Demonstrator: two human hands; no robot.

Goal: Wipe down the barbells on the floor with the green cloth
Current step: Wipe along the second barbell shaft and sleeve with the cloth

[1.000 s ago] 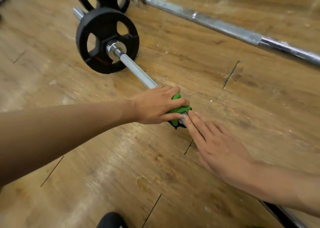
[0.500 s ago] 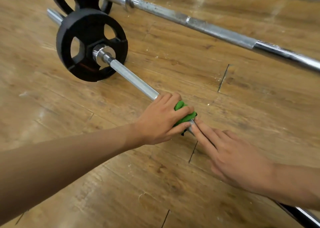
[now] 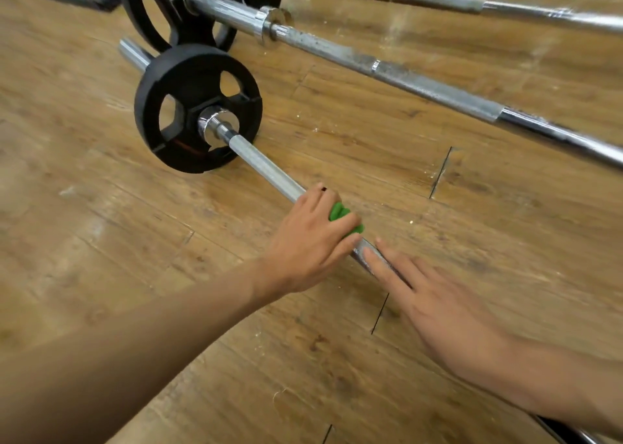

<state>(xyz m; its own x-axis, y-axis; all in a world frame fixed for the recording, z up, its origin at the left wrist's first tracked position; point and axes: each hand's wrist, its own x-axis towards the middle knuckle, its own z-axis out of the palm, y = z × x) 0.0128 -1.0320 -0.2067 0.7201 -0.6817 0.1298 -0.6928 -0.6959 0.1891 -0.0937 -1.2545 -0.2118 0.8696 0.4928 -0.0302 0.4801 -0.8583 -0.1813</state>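
The left hand [image 3: 308, 241] curls over the green cloth [image 3: 338, 211], wrapping it round the near barbell [image 3: 263, 167] a short way down the shaft from the black weight plate [image 3: 188, 69]. The right hand [image 3: 438, 312] lies flat on the shaft just past the cloth, fingers straight. Bare shaft runs between plate and cloth. The bar slants from the plate toward lower right; beyond the plate lies a second barbell [image 3: 397, 76].

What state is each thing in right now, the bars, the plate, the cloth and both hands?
Nearest barbell, on the floor, both hands on it.
Left hand, grips the green cloth.
Green cloth, bunched round that bar.
Right hand, fingers straight, resting on the bar.
Small black plate, upright, loaded on the nearest barbell.
Middle barbell, on the floor, untouched, shaft speckled.
Far barbell, on the floor, untouched.
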